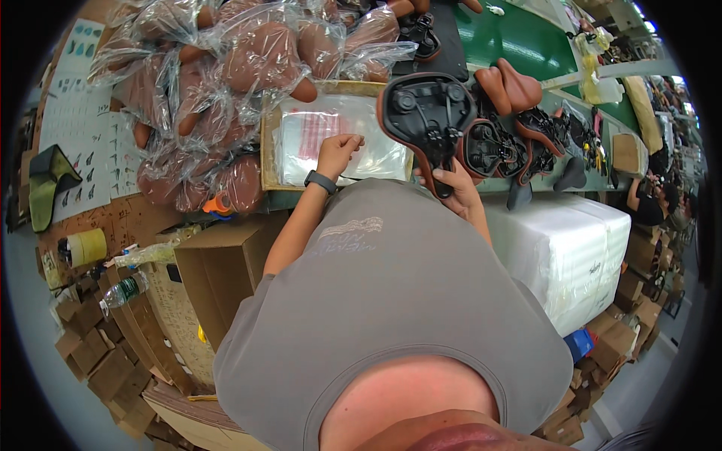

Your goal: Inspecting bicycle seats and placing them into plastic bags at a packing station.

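Note:
My right hand (pixel 456 185) grips a brown bicycle saddle (pixel 426 105) by its narrow nose. The saddle is held with its black underside up, its rails and round springs showing. Over a shallow cardboard box (pixel 268 154) of flat clear plastic bags (pixel 301 143), my left hand (pixel 341 155) has its fingers curled and the thumb pressed against them. Whether a bag edge is between those fingers I cannot make out. Beside the held saddle lie more brown saddles (pixel 492 146), several with their undersides up.
Brown saddles wrapped in clear plastic (pixel 259 56) are heaped at the far left. A white wrapped block (pixel 564 255) stands at my right. An open carton (pixel 226 263) is at my left, near a plastic bottle (pixel 124 292). A green work surface (pixel 511 41) stretches away beyond the saddles.

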`<state>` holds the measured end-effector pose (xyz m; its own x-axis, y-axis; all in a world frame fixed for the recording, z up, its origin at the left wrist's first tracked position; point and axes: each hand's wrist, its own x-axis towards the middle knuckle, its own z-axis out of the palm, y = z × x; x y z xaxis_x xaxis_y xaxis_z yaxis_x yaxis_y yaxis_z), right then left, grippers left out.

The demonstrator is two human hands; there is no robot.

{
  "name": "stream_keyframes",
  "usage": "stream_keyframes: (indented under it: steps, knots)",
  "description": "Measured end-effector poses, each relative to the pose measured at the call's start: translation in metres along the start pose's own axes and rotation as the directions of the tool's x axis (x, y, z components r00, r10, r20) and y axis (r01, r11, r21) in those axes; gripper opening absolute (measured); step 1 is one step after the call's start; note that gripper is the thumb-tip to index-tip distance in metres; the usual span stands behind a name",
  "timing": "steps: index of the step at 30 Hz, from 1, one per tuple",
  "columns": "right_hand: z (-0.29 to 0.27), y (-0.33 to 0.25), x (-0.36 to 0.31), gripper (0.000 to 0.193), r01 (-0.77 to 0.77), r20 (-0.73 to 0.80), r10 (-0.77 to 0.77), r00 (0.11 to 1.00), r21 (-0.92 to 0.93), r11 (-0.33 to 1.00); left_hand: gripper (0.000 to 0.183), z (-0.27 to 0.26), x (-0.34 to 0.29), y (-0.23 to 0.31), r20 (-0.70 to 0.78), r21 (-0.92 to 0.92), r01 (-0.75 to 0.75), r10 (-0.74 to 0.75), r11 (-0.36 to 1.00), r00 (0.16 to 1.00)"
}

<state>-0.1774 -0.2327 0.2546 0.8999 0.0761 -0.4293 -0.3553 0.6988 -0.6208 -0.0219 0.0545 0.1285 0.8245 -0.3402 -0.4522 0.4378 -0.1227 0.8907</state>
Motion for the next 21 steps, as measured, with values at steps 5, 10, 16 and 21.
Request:
stream_keyframes:
  steps: [5,10,16,21]
  knots:
    - [0.028,-0.003,0.038,0.062,-0.028,0.133,0.032,0.991,-0.029,0.999,0.024,0.003,-0.010,-0.005,-0.139,0.222,-0.234,0.269,0.946,0.953]
    - [0.015,-0.001,0.056,0.055,-0.062,0.090,0.057,0.994,0.053,0.997,0.024,0.055,0.043,-0.039,0.081,0.474,-0.351,0.357,0.807,0.931]
    - [0.005,-0.010,0.007,0.059,0.131,-0.003,-0.131,0.991,0.099,0.987,0.038,0.084,0.098,-0.097,0.369,0.879,-0.367,0.053,0.306,0.928]
    - [-0.047,0.019,-0.056,0.057,0.209,-0.270,-0.187,0.944,0.052,0.977,0.041,0.078,0.087,-0.049,0.381,0.922,-0.355,-0.185,0.157,0.906]
